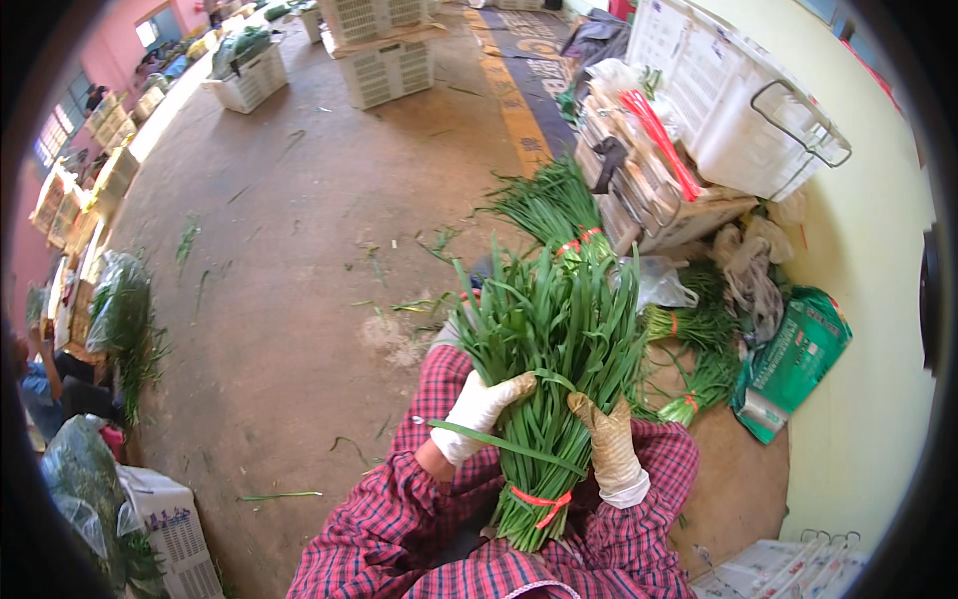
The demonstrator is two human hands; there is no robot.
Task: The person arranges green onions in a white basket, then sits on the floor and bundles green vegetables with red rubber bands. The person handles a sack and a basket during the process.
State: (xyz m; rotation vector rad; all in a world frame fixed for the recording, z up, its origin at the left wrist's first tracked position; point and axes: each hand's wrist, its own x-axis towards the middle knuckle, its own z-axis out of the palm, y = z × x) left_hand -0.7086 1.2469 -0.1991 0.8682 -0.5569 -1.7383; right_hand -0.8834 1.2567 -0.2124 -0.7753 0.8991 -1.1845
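Observation:
A large bunch of long, flat green leaves, like garlic chives (554, 329), lies over my lap with its leaf tips pointing away from me. A red-orange tie (540, 505) circles its stems near the cut ends. My left hand (486, 408), in a pale glove, grips the bunch's left side, thumb on top. On the right side my right hand (608, 445), in a stained glove, holds it, thumb and fingers against the leaves. One loose leaf (509, 448) lies across the bunch below my hands. The fingers beneath the bunch are hidden.
Tied green bunches (550, 202) lie on the floor ahead, with smaller ones (692, 397) at right. White plastic crates (733, 97) and red ties (658, 142) stand by the wall. A green bag (793, 359) lies at right. A person (45, 389) sits far left near bagged greens (120, 299).

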